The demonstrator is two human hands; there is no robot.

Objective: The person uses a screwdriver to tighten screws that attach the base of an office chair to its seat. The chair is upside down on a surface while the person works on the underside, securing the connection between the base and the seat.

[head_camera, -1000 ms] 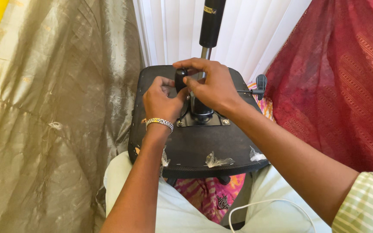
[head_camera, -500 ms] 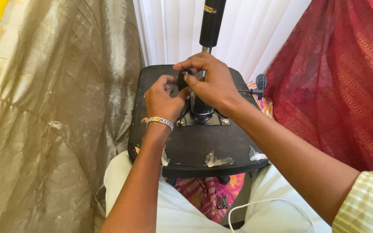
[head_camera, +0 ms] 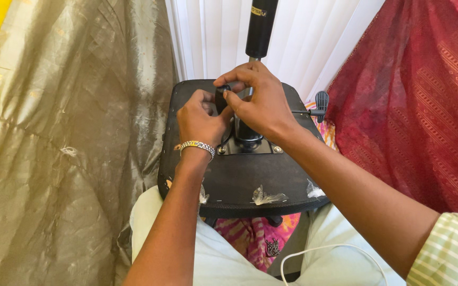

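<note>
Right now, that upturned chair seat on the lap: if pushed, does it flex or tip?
The chair seat looks like a rigid board, so probably no flex. The tall black column standing from its middle likely makes it top-heavy and apt to tip. Both hands, left hand and right hand, seem to steady it.

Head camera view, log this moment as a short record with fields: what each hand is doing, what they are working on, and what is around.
left hand: left hand pinches a small black part, metal bracelet on the wrist
right hand: right hand pinches the same part from above
work piece: upturned black chair seat on the lap, black gas cylinder standing up from its centre
lever: black-tipped lever at the seat's right
surroundings: olive cloth left, red cloth right, white cable below
</note>
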